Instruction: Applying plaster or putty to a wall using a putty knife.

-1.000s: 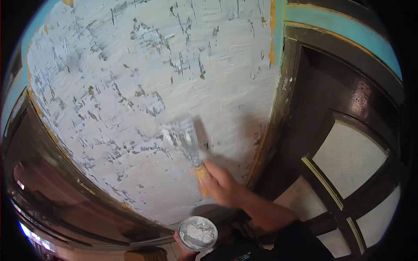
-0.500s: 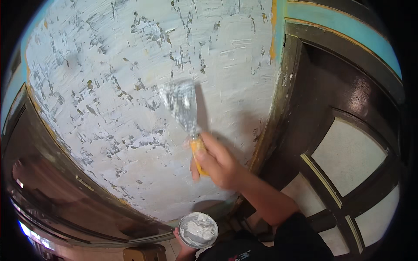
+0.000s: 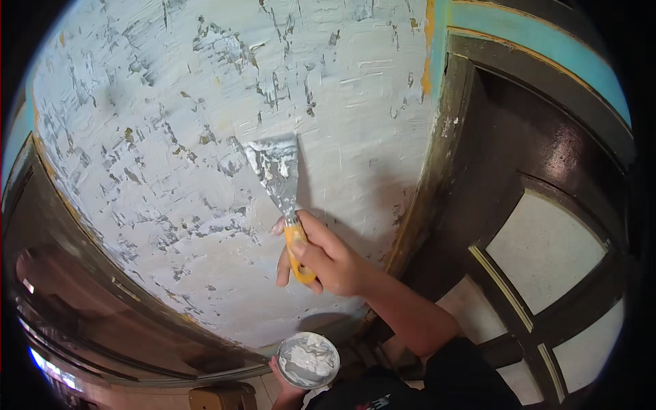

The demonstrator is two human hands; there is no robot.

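Note:
My right hand (image 3: 331,260) grips the yellow handle of a putty knife (image 3: 280,174), its thumb lying along the handle. White putty is smeared over the wide metal blade, whose front edge is at the patchy white wall (image 3: 355,123); whether it touches I cannot tell. Low in view, my left hand (image 3: 283,383) holds a round container (image 3: 309,361) from its left side, fingers mostly hidden. Inside the container lies whitish, half-spread putty. Grey, unfilled-looking streaks and pits mark the wall left of and above the blade.
A dark door with pale panels (image 3: 550,246) stands at the right, inside a worn wooden frame (image 3: 444,150). At the left is another dark, glossy panelled surface (image 3: 68,273). A brown stool-like object (image 3: 222,396) sits on the tiled floor below.
The putty knife and my right hand have shifted slightly left and down across the wall. My left hand still holds the container, nearly in the same place.

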